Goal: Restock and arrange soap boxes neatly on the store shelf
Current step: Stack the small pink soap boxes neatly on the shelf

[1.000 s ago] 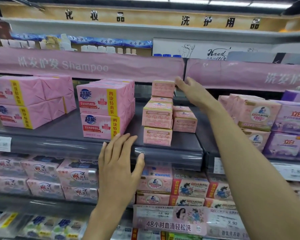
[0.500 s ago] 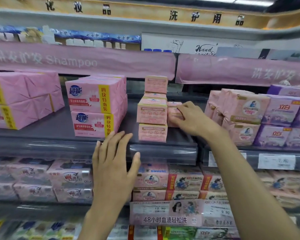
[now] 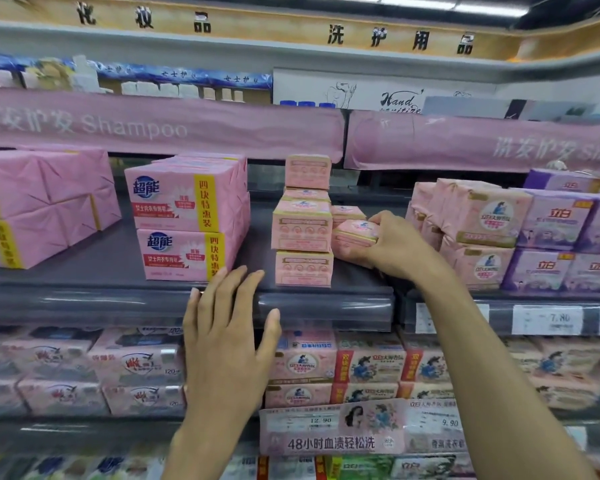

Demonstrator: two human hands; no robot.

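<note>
Half a second ago the right hand (image 3: 395, 247) was pressed against a small pink cardboard soap box (image 3: 352, 237) that sat squarely on its pile. Now that box has come forward and tipped out of line. A second ago the same hand was stretched open towards the top of the tall back stack of pink boxes (image 3: 308, 171). The left hand (image 3: 229, 334) has barely shifted across all three moments.

The right hand's fingers and thumb are curled round the right end of the small pink cardboard soap box. The box is above the dark grey shelf (image 3: 326, 306), just beside the front stack of two pink soap boxes (image 3: 302, 247) on that stack's right. Another small pink box (image 3: 347, 212) sits just behind it. The left hand holds nothing. Its fingers are straight and spread, raised in front of the shelf's glossy front edge, left of and below the held box. Whether it touches the edge cannot be told.

The held box's long axis runs roughly left to right along the shelf front. It is tilted, its printed top face leaning towards the viewer, and its right end is hidden in the hand.

Large pink wrapped four-packs with a yellow band (image 3: 187, 216) stand to the left. Pink and purple soap packs (image 3: 482, 230) fill the neighbouring shelf on the right. A pink banner reading "Shampoo" (image 3: 153, 129) hangs above.
</note>
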